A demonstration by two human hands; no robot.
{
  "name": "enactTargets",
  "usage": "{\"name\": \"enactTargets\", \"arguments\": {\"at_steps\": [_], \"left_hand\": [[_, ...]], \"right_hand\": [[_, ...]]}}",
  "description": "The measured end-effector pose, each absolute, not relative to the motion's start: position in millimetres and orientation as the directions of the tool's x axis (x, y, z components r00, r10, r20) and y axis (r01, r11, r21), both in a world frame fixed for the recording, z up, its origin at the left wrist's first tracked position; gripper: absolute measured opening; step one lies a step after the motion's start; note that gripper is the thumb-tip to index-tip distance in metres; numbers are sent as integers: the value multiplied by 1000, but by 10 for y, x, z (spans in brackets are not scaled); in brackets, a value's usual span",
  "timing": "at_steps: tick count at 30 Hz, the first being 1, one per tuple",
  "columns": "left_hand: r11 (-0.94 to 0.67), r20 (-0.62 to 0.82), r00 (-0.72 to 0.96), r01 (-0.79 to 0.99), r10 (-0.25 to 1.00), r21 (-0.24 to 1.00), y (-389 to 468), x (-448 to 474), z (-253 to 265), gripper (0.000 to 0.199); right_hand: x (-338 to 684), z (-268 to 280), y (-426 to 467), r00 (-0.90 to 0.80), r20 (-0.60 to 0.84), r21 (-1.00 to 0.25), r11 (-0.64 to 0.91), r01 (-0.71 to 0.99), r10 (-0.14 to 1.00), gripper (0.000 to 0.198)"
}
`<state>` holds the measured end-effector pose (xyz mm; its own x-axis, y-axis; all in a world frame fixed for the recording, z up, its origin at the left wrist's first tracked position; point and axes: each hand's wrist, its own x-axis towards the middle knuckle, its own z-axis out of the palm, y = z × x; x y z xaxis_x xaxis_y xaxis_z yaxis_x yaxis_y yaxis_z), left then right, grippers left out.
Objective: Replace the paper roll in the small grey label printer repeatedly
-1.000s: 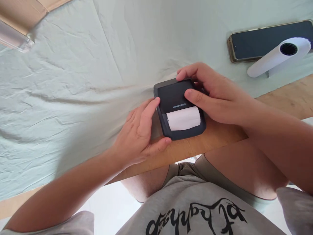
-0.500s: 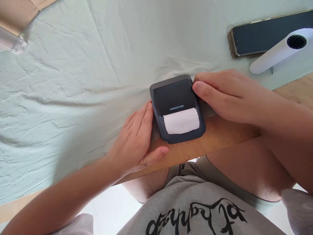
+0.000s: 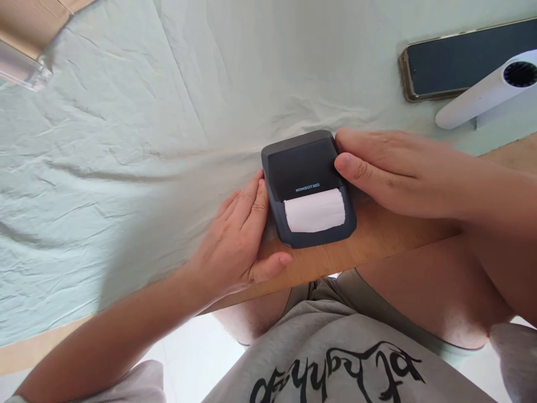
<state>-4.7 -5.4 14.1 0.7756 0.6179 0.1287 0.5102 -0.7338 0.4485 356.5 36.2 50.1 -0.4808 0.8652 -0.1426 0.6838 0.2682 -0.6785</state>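
A dark label printer [image 3: 300, 168] with NIIMBOT lettering sits at the table's front edge, slightly turned. A strip of white label paper [image 3: 315, 211] shows in its lower half. My left hand [image 3: 237, 240] lies along the printer's left side, its fingers stretched out against the casing and its thumb spread off toward the front. My right hand [image 3: 390, 170] is at the upper right corner, with the thumb and index finger pressed to the edge. Its remaining fingers are hidden.
At the back right lies a smartphone [image 3: 457, 59], partly covered by a white cylindrical device [image 3: 474, 101] with a dark round end. Cardboard [image 3: 37, 22] and a clear plastic case [image 3: 27, 67] are at the upper left. Wrinkled pale green cloth [image 3: 126, 112] covers the wooden table [image 3: 327, 260].
The printer and both hands appear slightly further right and lower in the view, as does the background. Both hands keep the same contact with the printer.
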Motion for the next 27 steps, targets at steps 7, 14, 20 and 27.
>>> {"name": "enactTargets", "arguments": {"at_steps": [7, 14, 20, 27], "left_hand": [[-697, 79, 760, 543, 646, 468, -34, -61, 148, 116], [-691, 91, 752, 542, 653, 478, -5, -28, 147, 116], [-534, 75, 648, 551, 758, 641, 46, 4, 250, 99], [-582, 114, 684, 507, 720, 636, 94, -6, 245, 90]], "right_hand": [[3573, 508, 385, -496, -140, -708, 264, 656, 857, 91], [3652, 521, 431, -484, -274, -625, 229, 746, 831, 79], [3607, 569, 428, -450, -243, -625, 217, 750, 859, 62], [3424, 765, 311, -277, 27, -750, 203, 629, 961, 50]]}}
